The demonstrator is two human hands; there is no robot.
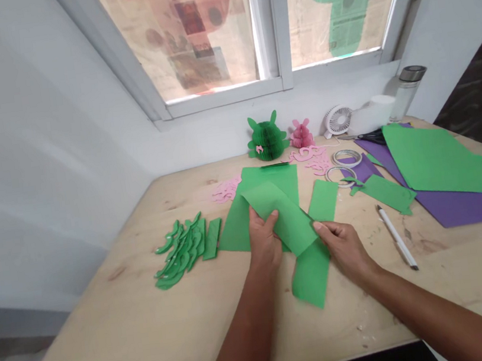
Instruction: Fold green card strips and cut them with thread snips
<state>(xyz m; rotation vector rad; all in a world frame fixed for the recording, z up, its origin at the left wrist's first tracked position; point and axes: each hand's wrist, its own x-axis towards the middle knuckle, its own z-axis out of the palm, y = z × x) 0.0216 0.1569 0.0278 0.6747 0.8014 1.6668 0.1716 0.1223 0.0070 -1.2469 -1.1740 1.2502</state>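
Between left hand (264, 234) and right hand (347, 247), pinching a green paper piece (279, 211): on the left with thumb on top and fingers beneath, on the right with thumb and fingers near its rightmost corner. Held above a larger green sheet (236, 229), with long axis slanted from far left to near right. Close below its near end, underlain by a green strip (313, 283). Flanked left by a pile of green cutouts (182, 254), right by a white pen (397, 239). Backed by a green honeycomb figure (268, 141). Behind, well to the right, overlooked by a lidded bottle (406, 96); cannot tell its contents.
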